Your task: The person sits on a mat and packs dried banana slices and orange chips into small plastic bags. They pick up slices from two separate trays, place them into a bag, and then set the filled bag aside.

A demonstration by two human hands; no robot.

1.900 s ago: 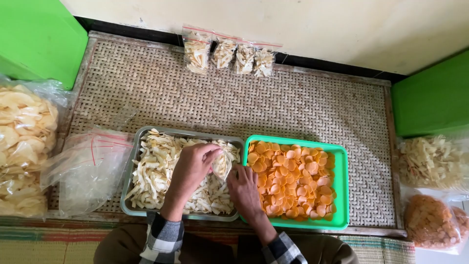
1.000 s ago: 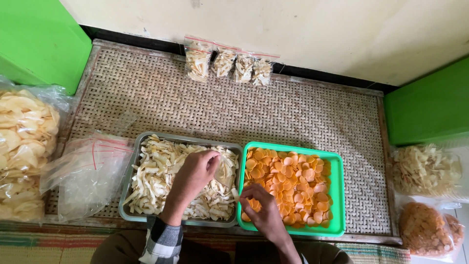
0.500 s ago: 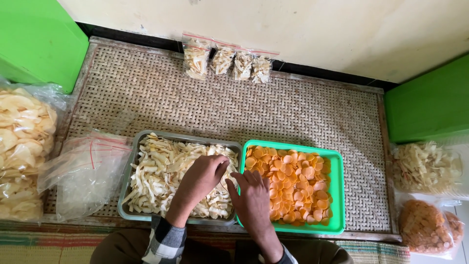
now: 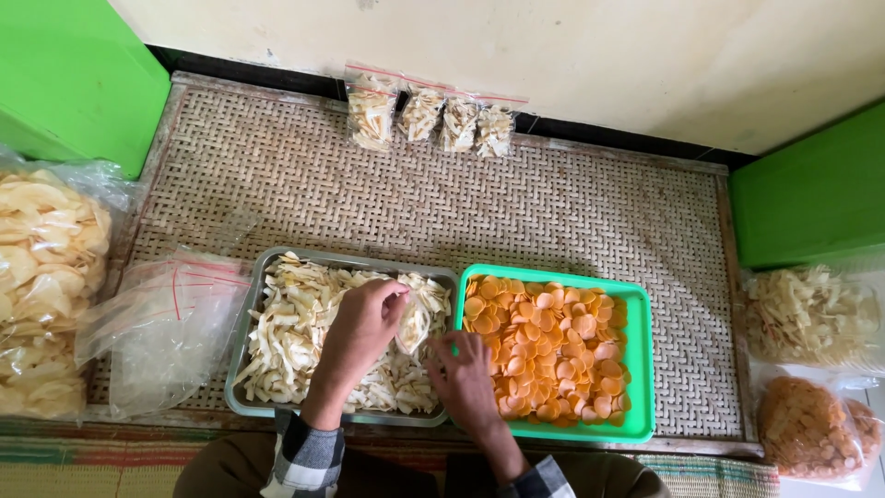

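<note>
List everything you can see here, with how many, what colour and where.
Grey tray: one, metal grey, front centre-left on the mat, full of pale strip chips.
Green tray: one, bright green, right of the grey tray, holding round orange chips.
Small packed bags: four, clear with pale chips, in a row by the wall.
Empty plastic bags: a clear pile, left of the grey tray.
Big bags of chips: one pale yellow at far left, one pale at right, one orange-brown at lower right.
Woven mat: one, tan, under everything.
Green panels: two, left and right.
Left hand: over the grey tray, pinching a small bag.
Right hand: at the trays' shared edge.
</note>
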